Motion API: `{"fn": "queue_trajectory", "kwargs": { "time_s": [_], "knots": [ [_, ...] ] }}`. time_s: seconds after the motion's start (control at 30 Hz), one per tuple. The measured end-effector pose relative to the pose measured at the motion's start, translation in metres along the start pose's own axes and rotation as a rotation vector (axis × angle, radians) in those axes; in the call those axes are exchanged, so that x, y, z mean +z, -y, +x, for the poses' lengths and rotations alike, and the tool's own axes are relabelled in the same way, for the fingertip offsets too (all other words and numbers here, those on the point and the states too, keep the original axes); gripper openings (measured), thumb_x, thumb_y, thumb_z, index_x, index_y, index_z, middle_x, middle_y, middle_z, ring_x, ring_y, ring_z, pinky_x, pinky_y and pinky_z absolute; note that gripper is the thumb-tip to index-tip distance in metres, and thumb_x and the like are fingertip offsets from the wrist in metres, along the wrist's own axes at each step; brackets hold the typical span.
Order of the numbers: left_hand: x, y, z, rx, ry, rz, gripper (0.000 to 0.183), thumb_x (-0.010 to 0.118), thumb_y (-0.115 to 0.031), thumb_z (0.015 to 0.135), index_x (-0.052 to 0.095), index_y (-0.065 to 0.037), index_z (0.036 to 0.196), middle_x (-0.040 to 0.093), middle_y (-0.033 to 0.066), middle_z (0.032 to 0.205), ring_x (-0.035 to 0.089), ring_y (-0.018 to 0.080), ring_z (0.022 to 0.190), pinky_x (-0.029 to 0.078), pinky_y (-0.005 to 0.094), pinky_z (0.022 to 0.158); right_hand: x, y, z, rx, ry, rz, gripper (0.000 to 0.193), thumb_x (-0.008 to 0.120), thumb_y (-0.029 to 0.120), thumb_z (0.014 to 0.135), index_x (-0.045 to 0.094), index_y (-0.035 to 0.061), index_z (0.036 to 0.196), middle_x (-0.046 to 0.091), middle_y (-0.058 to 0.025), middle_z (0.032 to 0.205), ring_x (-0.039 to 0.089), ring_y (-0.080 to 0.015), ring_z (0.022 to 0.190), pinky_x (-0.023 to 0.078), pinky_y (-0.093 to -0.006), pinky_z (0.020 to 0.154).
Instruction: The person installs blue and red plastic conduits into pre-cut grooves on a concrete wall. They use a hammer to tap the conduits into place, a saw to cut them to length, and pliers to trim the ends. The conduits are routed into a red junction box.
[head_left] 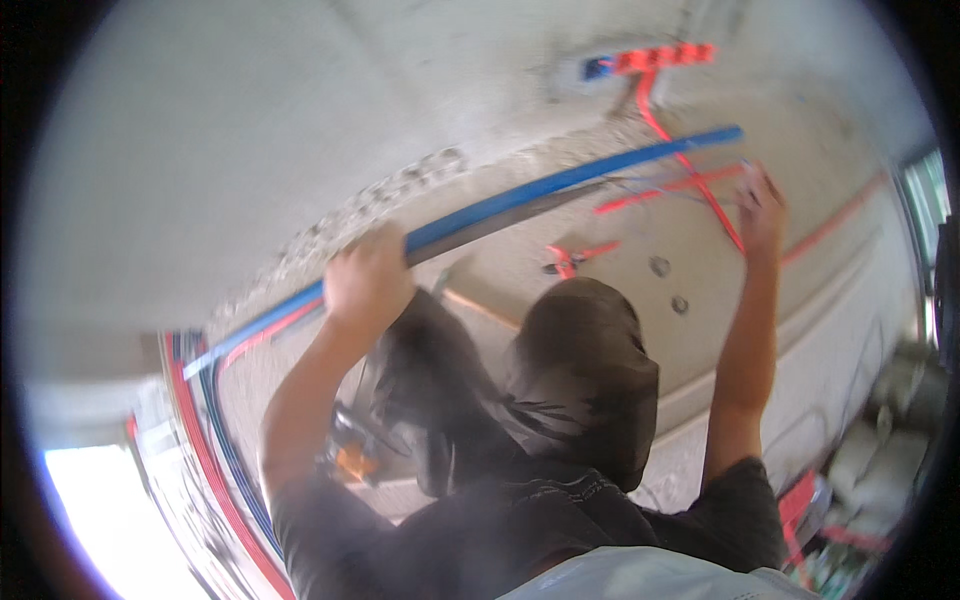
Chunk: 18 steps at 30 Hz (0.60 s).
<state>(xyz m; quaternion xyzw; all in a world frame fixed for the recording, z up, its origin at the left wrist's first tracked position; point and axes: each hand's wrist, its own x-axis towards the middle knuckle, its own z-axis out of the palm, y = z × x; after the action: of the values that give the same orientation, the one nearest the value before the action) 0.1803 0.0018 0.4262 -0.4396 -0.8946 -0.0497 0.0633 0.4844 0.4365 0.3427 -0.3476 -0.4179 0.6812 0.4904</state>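
Observation:
A long blue pipe [560,182] runs slantwise along the foot of the wall, from lower left to upper right. My left hand [370,275] is closed around it, left of my knees. At the right, my right arm is stretched out and my right hand [764,205] is closed at the end of a thin red tube [670,188]; motion blur softens its fingers. Thin wires show beside that tube. Between the blue pipe and my knees, a red-handled tool like pliers [568,264] lies on the floor.
A row of red junction boxes with one blue box [598,68] sits in the wall, and a red conduit [718,205] drops from it across the floor. Red and blue conduits [205,430] run along the left. Grey sacks [880,460] are piled at right. An orange tool [355,462] lies by my leg.

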Motion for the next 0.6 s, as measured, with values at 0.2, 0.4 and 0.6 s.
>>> {"fn": "queue_trajectory", "kwargs": {
  "time_s": [0.2, 0.4, 0.6],
  "knots": [
    [-0.016, -0.006, -0.001, 0.063, -0.079, 0.011, 0.014, 0.064, -0.011, 0.082, 0.062, -0.007, 0.096, 0.070, 0.0155, 0.089, 0.073, 0.0382, 0.083, 0.060, 0.0515, 0.071, -0.078, -0.022, 0.063, -0.001, 0.408, 0.311, 0.011, 0.059, 0.010, 0.110, 0.065, 0.0012, 0.113, 0.054, 0.0007, 0.089, 0.047, -0.0077, 0.074, 0.042, -0.0251, 0.067],
    [-0.002, -0.009, 0.016, 0.174, -0.130, -0.084, 0.015, 0.062, -0.006, 0.082, 0.060, -0.006, 0.096, 0.066, 0.0172, 0.093, 0.070, 0.0402, 0.088, 0.058, 0.0510, 0.076, -0.101, -0.035, 0.082, 0.095, 0.408, 0.492, 0.022, 0.060, 0.005, 0.106, 0.065, -0.0021, 0.126, 0.059, -0.0063, 0.106, 0.057, -0.0138, 0.090, 0.051, -0.0299, 0.078],
    [0.021, 0.003, 0.000, 0.180, -0.172, 0.009, 0.022, 0.061, 0.004, 0.079, 0.057, -0.005, 0.099, 0.063, 0.0169, 0.092, 0.067, 0.0410, 0.091, 0.055, 0.0523, 0.077, -0.059, -0.051, 0.076, 0.192, 0.528, 0.623, 0.018, 0.061, 0.017, 0.109, 0.063, 0.0047, 0.121, 0.064, -0.0027, 0.100, 0.061, -0.0136, 0.084, 0.052, -0.0288, 0.080]
  ]
}}
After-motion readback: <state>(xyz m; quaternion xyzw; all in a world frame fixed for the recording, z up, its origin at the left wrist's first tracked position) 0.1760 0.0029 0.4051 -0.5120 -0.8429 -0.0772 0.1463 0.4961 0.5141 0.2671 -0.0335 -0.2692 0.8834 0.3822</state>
